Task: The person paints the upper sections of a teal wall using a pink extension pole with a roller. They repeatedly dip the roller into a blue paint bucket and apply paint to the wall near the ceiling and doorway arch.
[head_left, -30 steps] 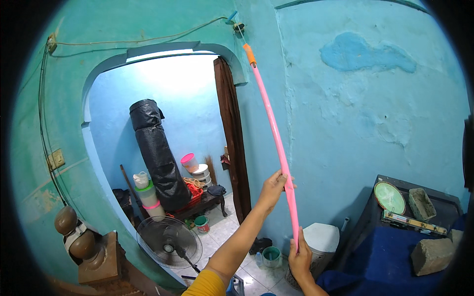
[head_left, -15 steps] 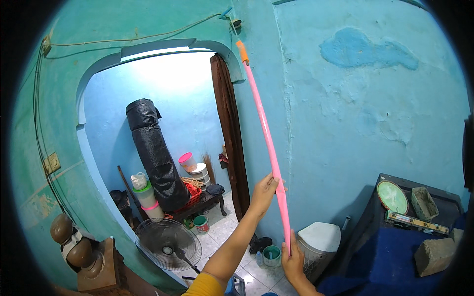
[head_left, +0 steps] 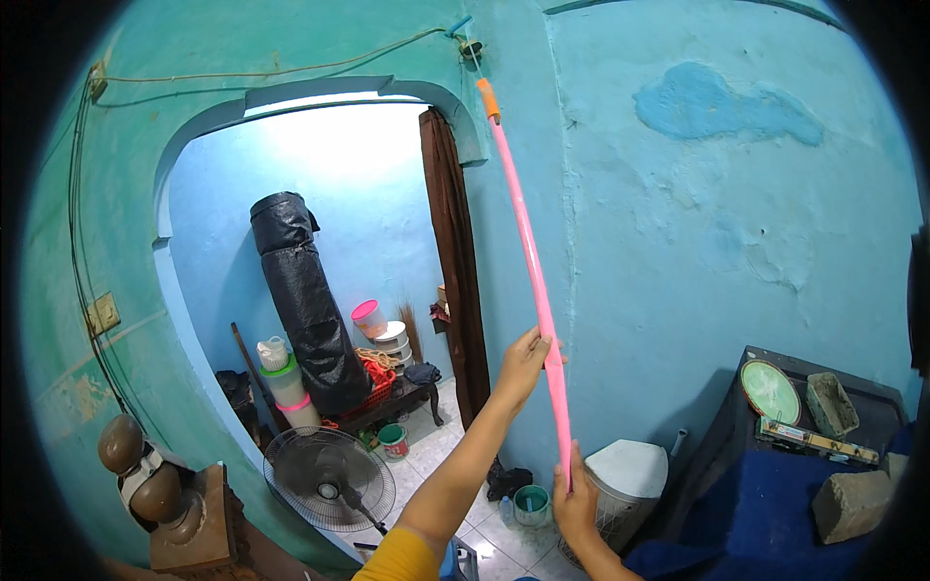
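Observation:
Both my hands hold a long pink pole point(head_left: 529, 254) that slants up and slightly left against the blue wall. Around its lower middle, my left hand point(head_left: 525, 366) is closed. My right hand point(head_left: 576, 504) grips the bottom end. An orange socket point(head_left: 487, 99) caps the pole's top. From there a thin rod runs up to a narrow blue piece point(head_left: 459, 27) high by the wall corner; what kind of head it is cannot be made out. Beside it are a small dark fixture point(head_left: 471, 50) and a cable point(head_left: 281, 73) along the green wall.
An arched doorway with a brown curtain point(head_left: 455, 261) opens at left. Beyond it stand a black roll point(head_left: 308, 300) and several containers. A standing fan point(head_left: 329, 479) and carved wooden post point(head_left: 184, 523) are near. At right are a white-lidded bin point(head_left: 628, 470) and a dark cabinet point(head_left: 823, 363) carrying blocks.
The view has shifted slightly. My left hand has moved a little up with the pole, and my right hand slightly up. The blue end stays near the dark fixture.

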Demonstrator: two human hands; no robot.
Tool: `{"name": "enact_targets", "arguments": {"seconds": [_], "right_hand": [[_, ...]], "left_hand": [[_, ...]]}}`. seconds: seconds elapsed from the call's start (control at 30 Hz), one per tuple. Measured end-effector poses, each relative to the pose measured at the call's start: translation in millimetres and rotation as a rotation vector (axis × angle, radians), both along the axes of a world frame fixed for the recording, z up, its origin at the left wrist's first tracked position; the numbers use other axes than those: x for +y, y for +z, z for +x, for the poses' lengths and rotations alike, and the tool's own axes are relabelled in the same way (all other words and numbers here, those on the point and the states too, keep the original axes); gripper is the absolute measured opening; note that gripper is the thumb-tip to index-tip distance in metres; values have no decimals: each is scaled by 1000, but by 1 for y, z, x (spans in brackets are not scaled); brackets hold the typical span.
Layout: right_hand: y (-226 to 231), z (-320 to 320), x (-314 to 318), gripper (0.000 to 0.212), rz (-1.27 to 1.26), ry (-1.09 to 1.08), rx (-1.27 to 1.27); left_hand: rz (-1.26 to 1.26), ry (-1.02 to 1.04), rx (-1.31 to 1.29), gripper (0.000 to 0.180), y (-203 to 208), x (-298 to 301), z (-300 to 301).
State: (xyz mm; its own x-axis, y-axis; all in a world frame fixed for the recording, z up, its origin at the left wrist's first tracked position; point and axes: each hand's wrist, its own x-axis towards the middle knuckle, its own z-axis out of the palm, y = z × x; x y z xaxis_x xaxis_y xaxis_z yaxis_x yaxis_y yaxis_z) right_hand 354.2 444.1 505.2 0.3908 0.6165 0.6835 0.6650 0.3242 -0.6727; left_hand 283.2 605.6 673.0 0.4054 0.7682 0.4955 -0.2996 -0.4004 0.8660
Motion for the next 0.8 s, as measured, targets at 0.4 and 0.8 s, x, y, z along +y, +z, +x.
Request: {"name": "enact_targets", "arguments": {"seconds": [0.4, 0.8], "right_hand": [[7, -6, 0, 51, 35, -6, 36], [-10, -11, -37, 50, -100, 32, 45]], "left_hand": [[13, -11, 38, 39, 3, 9, 0], [-35, -33, -4, 43, -35, -20, -11]]}}
